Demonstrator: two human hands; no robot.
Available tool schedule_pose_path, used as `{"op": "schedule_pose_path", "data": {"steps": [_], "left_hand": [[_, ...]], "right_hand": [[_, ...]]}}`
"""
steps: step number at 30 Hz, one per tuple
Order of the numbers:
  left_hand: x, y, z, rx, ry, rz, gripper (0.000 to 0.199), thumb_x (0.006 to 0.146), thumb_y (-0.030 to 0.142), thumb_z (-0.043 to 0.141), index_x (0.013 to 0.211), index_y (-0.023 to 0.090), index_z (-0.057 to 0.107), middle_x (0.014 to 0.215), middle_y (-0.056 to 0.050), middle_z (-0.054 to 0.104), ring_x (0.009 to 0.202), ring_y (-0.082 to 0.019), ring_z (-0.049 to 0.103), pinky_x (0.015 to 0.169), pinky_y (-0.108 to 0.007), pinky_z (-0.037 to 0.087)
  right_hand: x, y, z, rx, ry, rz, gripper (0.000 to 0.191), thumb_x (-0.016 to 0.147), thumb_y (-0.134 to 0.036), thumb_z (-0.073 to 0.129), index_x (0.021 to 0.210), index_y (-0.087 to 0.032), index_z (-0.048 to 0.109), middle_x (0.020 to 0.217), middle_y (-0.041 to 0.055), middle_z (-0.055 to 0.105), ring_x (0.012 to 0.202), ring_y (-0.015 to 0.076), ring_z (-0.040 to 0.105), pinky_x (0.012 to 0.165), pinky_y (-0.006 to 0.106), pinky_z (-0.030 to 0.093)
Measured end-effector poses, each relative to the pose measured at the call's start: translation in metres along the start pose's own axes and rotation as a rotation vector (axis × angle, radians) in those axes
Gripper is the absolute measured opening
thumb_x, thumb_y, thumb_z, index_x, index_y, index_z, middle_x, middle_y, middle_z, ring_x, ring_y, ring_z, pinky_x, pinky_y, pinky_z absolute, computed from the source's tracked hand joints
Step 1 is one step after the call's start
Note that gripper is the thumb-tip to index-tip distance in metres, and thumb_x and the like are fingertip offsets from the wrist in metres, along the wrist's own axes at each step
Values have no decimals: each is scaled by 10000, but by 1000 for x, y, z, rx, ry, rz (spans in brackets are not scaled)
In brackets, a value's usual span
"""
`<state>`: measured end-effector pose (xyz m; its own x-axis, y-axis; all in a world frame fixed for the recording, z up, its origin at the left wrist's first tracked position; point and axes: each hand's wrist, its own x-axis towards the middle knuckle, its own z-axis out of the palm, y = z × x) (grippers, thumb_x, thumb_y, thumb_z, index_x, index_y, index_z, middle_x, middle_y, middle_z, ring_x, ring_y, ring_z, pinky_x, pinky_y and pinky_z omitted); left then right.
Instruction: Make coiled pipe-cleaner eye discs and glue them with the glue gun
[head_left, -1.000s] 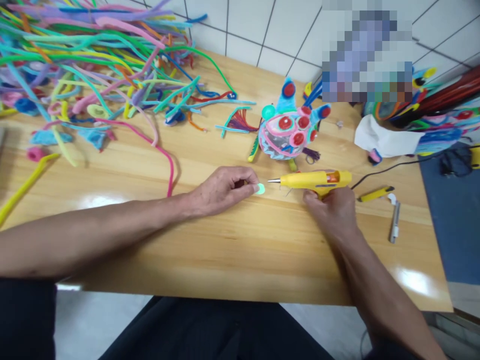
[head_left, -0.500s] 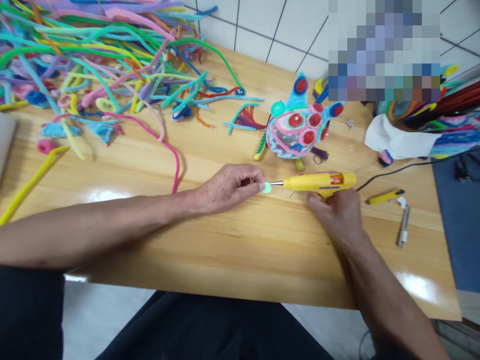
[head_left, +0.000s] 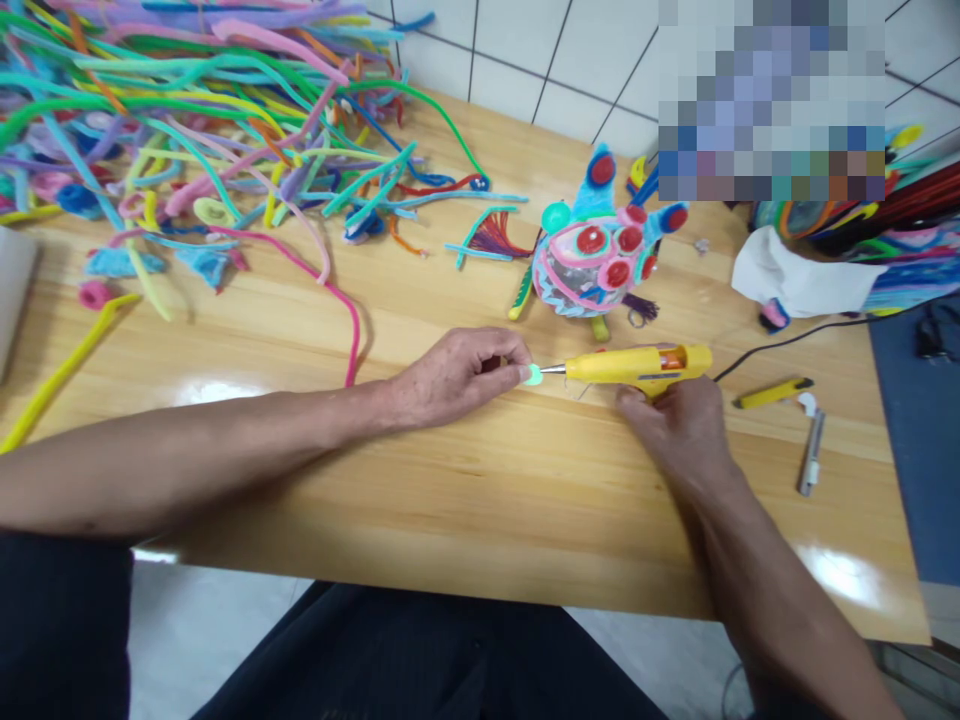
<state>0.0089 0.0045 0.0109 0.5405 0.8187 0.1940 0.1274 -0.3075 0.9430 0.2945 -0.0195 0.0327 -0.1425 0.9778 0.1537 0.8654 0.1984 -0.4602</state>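
Note:
Between the thumb and fingertips of my left hand point(head_left: 469, 375) is a small mint-green disc point(head_left: 533, 375). My right hand point(head_left: 686, 425) is wrapped round the handle of a yellow glue gun point(head_left: 622, 367), whose metal nozzle points left and meets or almost meets the disc's edge. A colourful animal-like craft figure point(head_left: 592, 255) stands just beyond the gun, with red round pieces, pink outlines and blue ears. A larger green ball-like piece point(head_left: 556, 217) sits at its upper left side.
Tangled pipe cleaners point(head_left: 225, 130) cover the back left of the wooden table point(head_left: 450, 500). A yellow cutter point(head_left: 774, 393) and a grey cutter point(head_left: 811, 455) lie at the right. The black cord point(head_left: 795, 337) runs right, past a white cloth-like piece point(head_left: 802, 275).
Both hands, the disc and the glue gun keep practically the same position. The view has shifted very slightly.

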Motion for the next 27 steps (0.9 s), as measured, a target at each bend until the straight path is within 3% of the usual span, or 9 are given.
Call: {"op": "schedule_pose_path", "data": {"steps": [9,18,24,27], "left_hand": [[1,0,0,5,-7,-2,155,980,264,633,890,151,688,708,34,576,625,-88,474,600,-211,384],[0,-1,0,36,-13,33,149,995,252,624,906,150,686,724,26,588,631,-87,486,602,-210,387],[0,-1,0,33,-9,22,154,988,266,633,899,153,688,724,25,600,632,-89,499,597,-208,391],[0,-1,0,39,-14,7,158,987,275,631,900,156,687,729,24,612,634,-88,505,596,-204,392]], "right_hand": [[-1,-3,-2,24,11,84,95,764,-237,563,673,-248,537,590,-7,559,536,186,523,525,321,405],[-1,-2,-2,30,-20,29,184,762,-239,580,615,-250,471,533,-23,486,500,160,463,497,305,364],[-2,2,2,70,8,90,96,794,-288,621,717,-231,622,637,11,648,565,196,594,526,318,463],[-3,2,7,139,49,128,157,811,-364,695,839,-212,726,748,44,739,630,224,676,577,345,534]]}}
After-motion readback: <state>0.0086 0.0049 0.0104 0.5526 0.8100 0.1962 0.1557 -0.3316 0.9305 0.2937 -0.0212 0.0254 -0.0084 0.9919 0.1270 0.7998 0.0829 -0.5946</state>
